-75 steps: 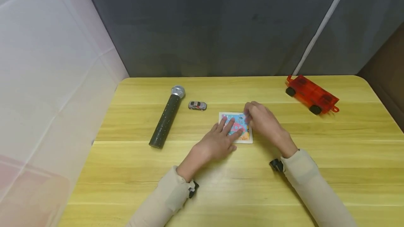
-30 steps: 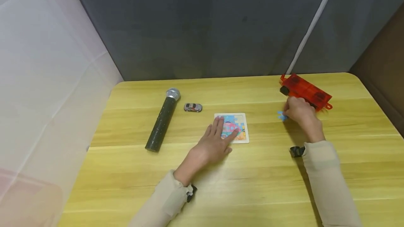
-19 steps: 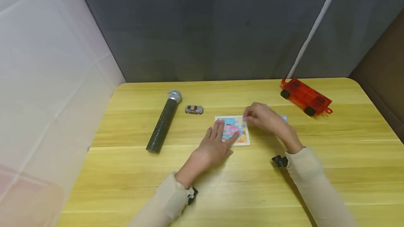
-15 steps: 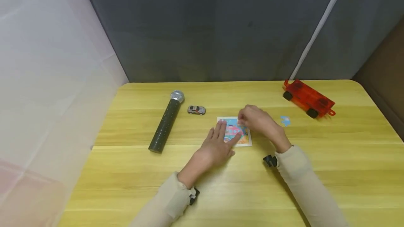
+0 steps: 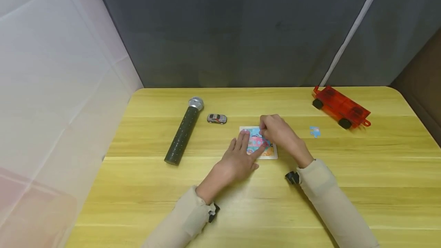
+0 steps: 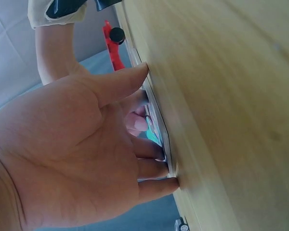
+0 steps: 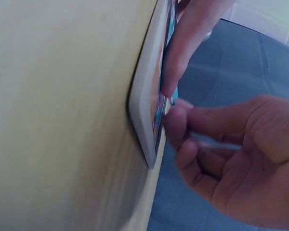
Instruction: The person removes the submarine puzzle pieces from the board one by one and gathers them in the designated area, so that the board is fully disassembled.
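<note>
Wood table (image 5: 344, 186) carries everything. Left hand (image 5: 237, 160) lies flat, fingers straight, pressing the near-left part of the puzzle tray (image 5: 272, 155), likely to pin it so it doesn't slide. Right hand (image 5: 279, 133) is over the tray's far edge, fingertips curled and pinching at a piece there; right wrist view shows thumb and finger at the tray rim, the piece itself too hidden to confirm a grip. Tray holds seated pieces, mostly blue and pink. Loose blue piece (image 5: 314, 131) sits right of the right hand, apart from the tray. Red cart (image 5: 341, 106) is farther right. Mic (image 5: 184, 130) and toy car (image 5: 216, 118) are left of the left hand, untouched.
</note>
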`<state>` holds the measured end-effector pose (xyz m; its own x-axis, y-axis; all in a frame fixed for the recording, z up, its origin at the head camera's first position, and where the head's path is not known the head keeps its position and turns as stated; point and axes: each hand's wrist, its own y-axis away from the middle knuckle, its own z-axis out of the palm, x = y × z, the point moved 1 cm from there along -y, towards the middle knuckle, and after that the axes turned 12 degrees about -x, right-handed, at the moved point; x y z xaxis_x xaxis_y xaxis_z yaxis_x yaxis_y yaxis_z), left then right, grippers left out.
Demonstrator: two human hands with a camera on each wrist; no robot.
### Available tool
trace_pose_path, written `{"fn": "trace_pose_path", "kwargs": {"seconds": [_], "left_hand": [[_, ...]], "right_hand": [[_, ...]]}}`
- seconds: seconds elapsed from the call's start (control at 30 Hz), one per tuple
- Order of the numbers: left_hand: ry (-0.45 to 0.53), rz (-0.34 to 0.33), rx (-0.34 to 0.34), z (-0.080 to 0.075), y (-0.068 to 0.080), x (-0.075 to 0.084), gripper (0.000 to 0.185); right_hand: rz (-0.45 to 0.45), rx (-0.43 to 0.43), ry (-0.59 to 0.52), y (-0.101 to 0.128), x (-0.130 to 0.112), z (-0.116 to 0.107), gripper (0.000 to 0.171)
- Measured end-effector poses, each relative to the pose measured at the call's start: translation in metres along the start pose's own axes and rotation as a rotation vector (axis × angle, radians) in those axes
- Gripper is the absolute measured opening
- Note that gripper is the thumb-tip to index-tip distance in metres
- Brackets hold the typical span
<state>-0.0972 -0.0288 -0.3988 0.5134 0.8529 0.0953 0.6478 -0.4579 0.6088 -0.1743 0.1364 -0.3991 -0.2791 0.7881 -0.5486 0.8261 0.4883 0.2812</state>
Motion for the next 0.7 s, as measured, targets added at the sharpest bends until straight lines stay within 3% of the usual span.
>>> {"fn": "trace_pose_path", "kwargs": {"seconds": [0.2, 0.37, 0.53, 0.7], "left_hand": [[0.010, 0.002, -0.014, 0.001, -0.001, 0.000, 0.064], [0.018, 0.003, -0.006, 0.001, -0.001, 0.000, 0.065], [0.021, 0.008, 0.008, 0.000, 0.000, -0.001, 0.065], [0.042, 0.020, 0.017, 0.001, 0.000, -0.001, 0.065]], "right_hand": [[-0.058, 0.021, -0.043, 0.004, 0.002, -0.004, 0.008], [-0.058, 0.022, -0.066, 0.010, 0.012, -0.023, 0.007], [0.067, 0.031, -0.002, 0.028, 0.043, -0.053, 0.003], [0.231, -0.039, 0.027, 0.039, 0.084, -0.066, 0.005]]}}
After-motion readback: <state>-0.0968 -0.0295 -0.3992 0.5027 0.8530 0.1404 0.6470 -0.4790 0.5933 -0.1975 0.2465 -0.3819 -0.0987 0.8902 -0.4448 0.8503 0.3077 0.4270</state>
